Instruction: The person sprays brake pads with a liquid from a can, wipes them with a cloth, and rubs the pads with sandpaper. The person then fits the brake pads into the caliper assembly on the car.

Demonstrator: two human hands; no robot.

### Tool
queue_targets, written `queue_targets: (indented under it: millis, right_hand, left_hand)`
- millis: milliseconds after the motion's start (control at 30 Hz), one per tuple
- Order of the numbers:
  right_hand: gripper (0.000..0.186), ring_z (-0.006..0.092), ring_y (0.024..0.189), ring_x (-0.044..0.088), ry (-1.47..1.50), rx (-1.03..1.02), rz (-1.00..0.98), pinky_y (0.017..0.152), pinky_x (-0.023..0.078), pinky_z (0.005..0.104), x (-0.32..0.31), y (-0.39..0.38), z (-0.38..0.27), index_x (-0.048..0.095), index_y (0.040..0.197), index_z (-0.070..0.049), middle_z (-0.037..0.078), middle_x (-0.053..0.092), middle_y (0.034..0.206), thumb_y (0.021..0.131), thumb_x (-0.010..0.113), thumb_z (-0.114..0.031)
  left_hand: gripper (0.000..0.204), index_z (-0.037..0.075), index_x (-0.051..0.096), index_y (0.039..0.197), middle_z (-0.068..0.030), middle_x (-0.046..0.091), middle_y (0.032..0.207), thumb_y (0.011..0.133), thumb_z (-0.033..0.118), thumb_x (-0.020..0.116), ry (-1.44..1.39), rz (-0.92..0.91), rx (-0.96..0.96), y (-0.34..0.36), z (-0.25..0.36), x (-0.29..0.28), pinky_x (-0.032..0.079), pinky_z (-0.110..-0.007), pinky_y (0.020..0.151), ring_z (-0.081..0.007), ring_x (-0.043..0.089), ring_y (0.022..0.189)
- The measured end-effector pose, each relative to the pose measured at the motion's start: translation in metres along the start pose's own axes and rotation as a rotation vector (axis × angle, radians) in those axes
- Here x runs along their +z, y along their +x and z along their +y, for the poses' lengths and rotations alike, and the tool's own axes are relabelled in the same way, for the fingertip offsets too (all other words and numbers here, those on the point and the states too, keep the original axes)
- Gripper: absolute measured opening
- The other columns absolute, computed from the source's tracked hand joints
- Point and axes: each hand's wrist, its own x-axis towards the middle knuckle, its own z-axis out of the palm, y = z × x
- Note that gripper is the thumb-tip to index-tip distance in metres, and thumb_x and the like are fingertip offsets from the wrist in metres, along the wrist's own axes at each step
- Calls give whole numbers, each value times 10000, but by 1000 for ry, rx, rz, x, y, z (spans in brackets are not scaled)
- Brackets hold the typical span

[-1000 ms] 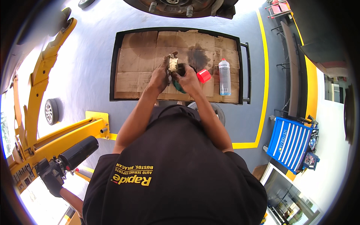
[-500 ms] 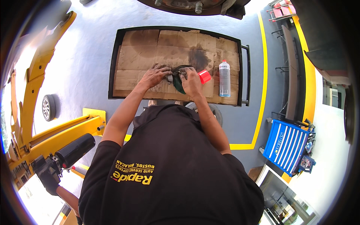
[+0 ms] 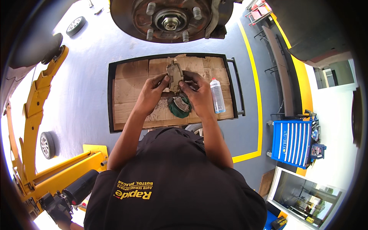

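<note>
A worn, grey-brown brake pad point(image 3: 175, 78) stands upright between my two hands, above the cardboard. My left hand point(image 3: 152, 93) pinches its left edge, thumb toward the middle. On the opposite edge, the fingers and thumb of my right hand point(image 3: 198, 92) are closed. Just below them, a second curved brake pad point(image 3: 181, 104) lies on a round, dark green thing point(image 3: 178, 112), whose kind I cannot make out. An aerosol can point(image 3: 217, 96), white and blue with a red top, is right of my right hand.
Stained cardboard point(image 3: 130, 99) lines a black-framed cart point(image 3: 111, 96) with a side handle point(image 3: 239, 88). Beyond it hangs a brake disc and hub point(image 3: 170, 21) with bare studs. A yellow lift arm point(image 3: 36, 97) stands left, a blue tool cabinet point(image 3: 292, 142) right. Loose wheels point(image 3: 47, 145) rest on the floor.
The view has tilted upward, showing more of the hub. My hands have come up from the green thing, now holding a brake pad between them. The red cap has gone from sight.
</note>
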Motion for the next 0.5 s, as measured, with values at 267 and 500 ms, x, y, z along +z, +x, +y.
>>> queue_targets:
  millis: [267,500]
  right_hand:
    - [348,130,930,699,39,-74,82,808,562,266,-13,-22,-61,654,1220,56,104,743,1034,931,779,-92]
    - [278,136,860,716,-43,-429,204,765,588,272,-34,-12,-114,678,1167,48,94,744,1026,924,776,-44]
  left_hand:
    - [424,-90,626,1302,-93,691,1109,1072,265,606,128,-182,113,-23,61,21,629,-317,835,-150,673,1030]
    - [228,-10,715,1209,-97,715,1093,1019,105,662,491,-94,545,-35,125,59,585,-321,824,-160,702,1005]
